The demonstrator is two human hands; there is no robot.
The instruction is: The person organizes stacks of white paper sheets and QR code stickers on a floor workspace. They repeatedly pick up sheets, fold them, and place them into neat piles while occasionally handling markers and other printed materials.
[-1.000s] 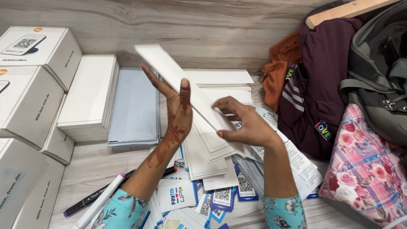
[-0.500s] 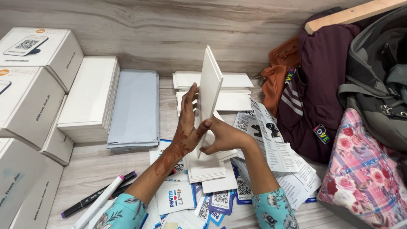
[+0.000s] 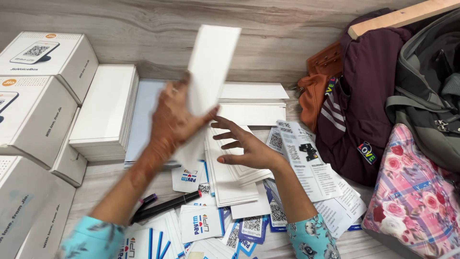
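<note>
My left hand [image 3: 173, 120] grips a long white cardboard piece [image 3: 211, 67] and holds it up, tilted, above the table. Its lower end is blurred near my palm. My right hand [image 3: 247, 148] is open with fingers spread, resting over a fanned stack of white cards [image 3: 230, 177]. Behind them lie more flat white cardboard pieces [image 3: 254, 103]. Small printed cards with square codes [image 3: 199, 223] are scattered at the near edge between my forearms.
White boxes [image 3: 43, 57] are stacked at the left, beside a flat white box [image 3: 103, 112]. Two markers [image 3: 165, 206] lie by my left forearm. Folded leaflets [image 3: 306, 158], a maroon garment [image 3: 364, 100], a grey backpack [image 3: 426, 86] and a floral bag [image 3: 417, 196] crowd the right.
My left hand lifted the white piece and swung it left and upward. My right hand let go of it and dropped onto the stack of cards.
</note>
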